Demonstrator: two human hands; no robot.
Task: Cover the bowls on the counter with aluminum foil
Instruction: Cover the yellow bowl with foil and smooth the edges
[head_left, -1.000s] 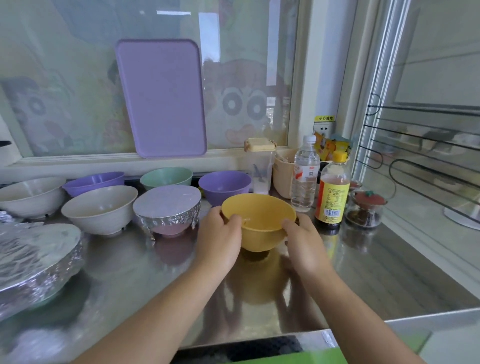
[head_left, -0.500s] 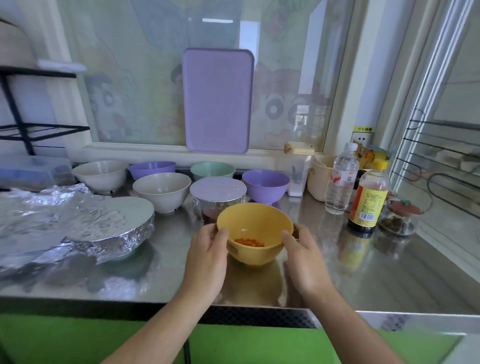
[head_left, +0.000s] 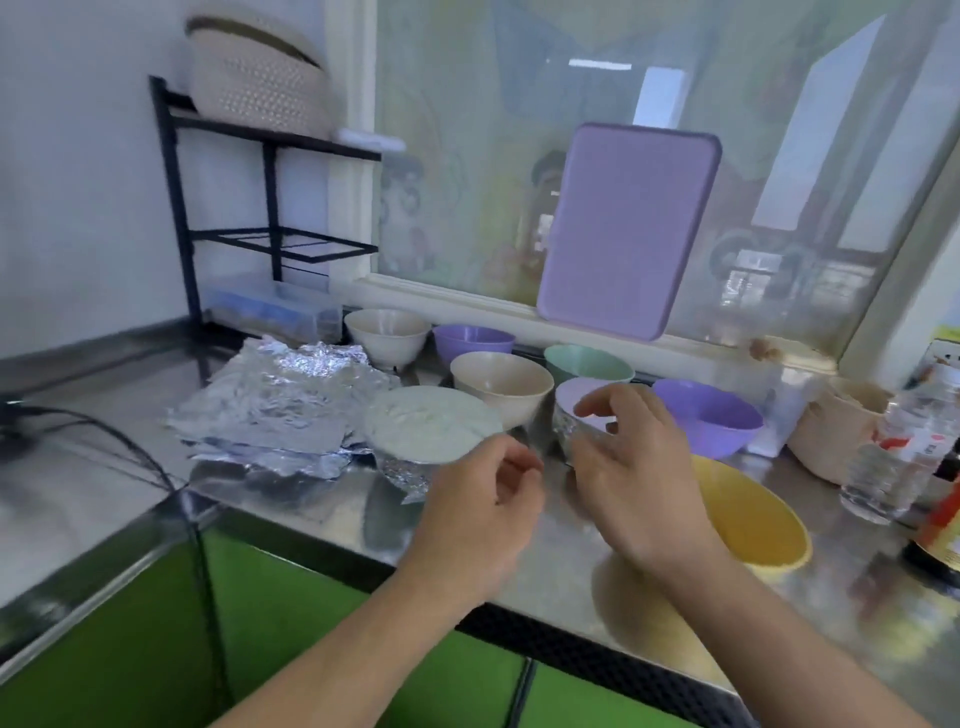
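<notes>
Hands (head_left: 467, 512) (head_left: 631, 483) have released the yellow bowl (head_left: 753, 514), each grip empty, fingers loose.

No text, brand or number can be read anywhere. At about 3 o'clock, the water bottle (head_left: 896, 457) carries a label with red marks, but motion blur smears them past reading. Just right of it, cut by the frame edge, the dark sauce bottle (head_left: 943, 525) shows a red and yellow label, also unreadable. Above them, a small sign (head_left: 946, 343) on the wall is a blur of yellow and dark marks.
</notes>
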